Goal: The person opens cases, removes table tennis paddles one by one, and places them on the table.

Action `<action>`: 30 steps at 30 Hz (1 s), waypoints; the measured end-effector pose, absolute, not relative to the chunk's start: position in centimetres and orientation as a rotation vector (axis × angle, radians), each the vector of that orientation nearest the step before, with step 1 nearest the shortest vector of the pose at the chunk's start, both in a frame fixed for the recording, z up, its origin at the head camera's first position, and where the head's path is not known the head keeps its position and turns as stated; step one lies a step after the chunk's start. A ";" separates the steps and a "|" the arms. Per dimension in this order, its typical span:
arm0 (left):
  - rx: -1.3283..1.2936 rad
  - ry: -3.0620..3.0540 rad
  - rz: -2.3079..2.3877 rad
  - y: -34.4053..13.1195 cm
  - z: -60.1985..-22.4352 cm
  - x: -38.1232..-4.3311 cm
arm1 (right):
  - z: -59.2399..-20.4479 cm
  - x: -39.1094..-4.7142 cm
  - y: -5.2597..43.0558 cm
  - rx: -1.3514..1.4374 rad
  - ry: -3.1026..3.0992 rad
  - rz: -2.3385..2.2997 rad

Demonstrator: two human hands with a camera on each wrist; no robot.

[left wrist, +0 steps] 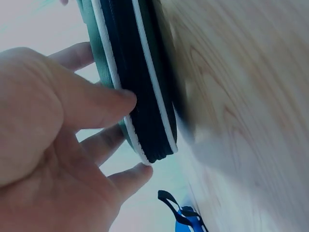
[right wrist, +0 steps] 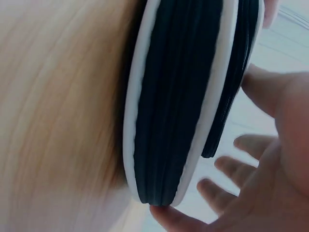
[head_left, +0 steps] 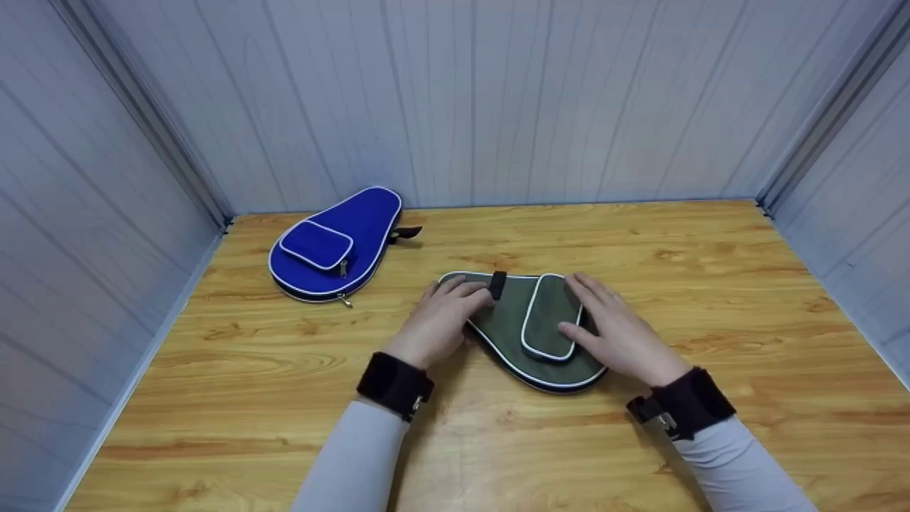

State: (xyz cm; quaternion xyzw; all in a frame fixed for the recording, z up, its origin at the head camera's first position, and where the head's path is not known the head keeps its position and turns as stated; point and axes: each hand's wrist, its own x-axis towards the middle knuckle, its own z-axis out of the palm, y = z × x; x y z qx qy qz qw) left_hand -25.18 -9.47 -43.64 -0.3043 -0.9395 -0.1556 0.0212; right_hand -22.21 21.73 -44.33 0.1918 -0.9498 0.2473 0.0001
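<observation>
A green table tennis paddle case [head_left: 501, 323] with white piping lies on the wooden table, its narrow end to the left and its zipped pocket [head_left: 551, 320] facing up. My left hand [head_left: 442, 320] grips the narrow end, fingers over the top beside the black strap [head_left: 498, 284]. In the left wrist view the thumb [left wrist: 108, 104] presses on the dark side band. At the wide end my right hand [head_left: 615, 331] rests with fingers extended, the thumb on the pocket. One fingertip meets the case's side edge [right wrist: 166, 159] in the right wrist view.
Behind and to the left lies a blue paddle case [head_left: 366, 224] with a pocket, zipper pulls and a dark wrist strap [head_left: 407, 232]. Pale panel walls [head_left: 498, 107] stand at the back and both sides of the table [head_left: 263, 412].
</observation>
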 end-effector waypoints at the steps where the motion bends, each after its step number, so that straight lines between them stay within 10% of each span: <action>1: -0.932 -2.902 -0.463 -9.3 -43.5 -25.1 | -44.4 -22.1 21.7 0.616 -2.987 0.764; 30: -0.752 -2.840 0.054 -0.9 -43.0 -20.1 | -42.3 -20.2 21.2 0.744 -3.034 0.684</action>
